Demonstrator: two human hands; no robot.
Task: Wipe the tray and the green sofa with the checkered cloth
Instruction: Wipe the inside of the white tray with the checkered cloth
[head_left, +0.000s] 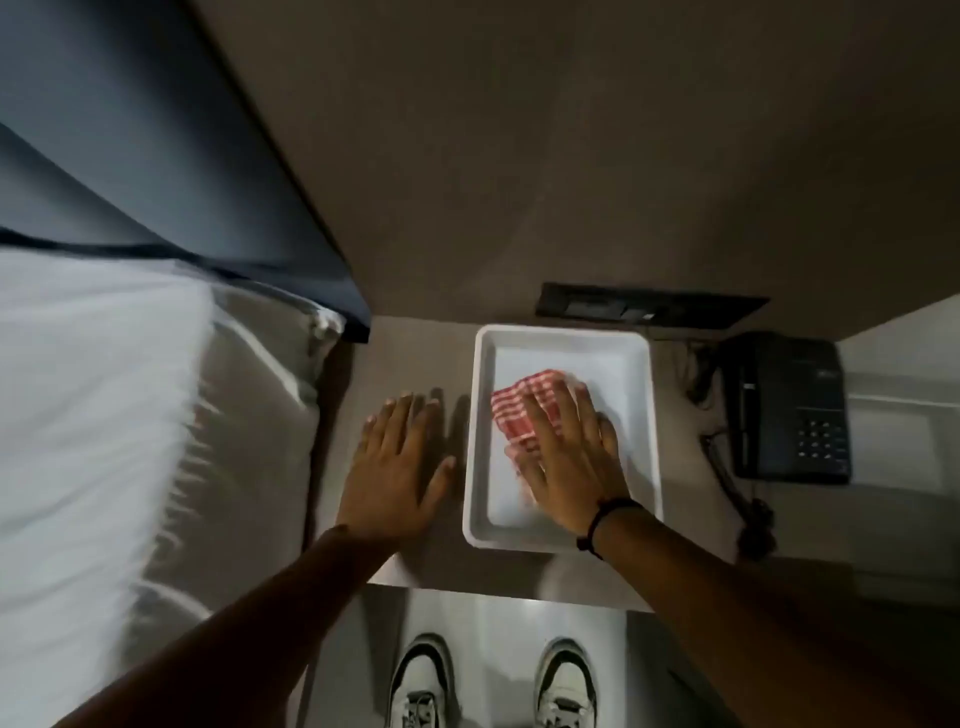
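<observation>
A white rectangular tray (644, 415) sits on a low bedside table. Inside it lies the red-and-white checkered cloth (519, 410), partly bunched. My right hand (571, 457) presses flat on the cloth with fingers spread, covering its near part; a black band circles the wrist. My left hand (400, 462) rests palm-down on the table just left of the tray, fingers apart, holding nothing. No green sofa is in view.
A black telephone (789, 405) with its coiled cord stands right of the tray. A dark switch panel (644, 306) is on the wall behind. A bed with white sheet and pillow (104, 415) fills the left. My shoes (421, 680) show below the table's front edge.
</observation>
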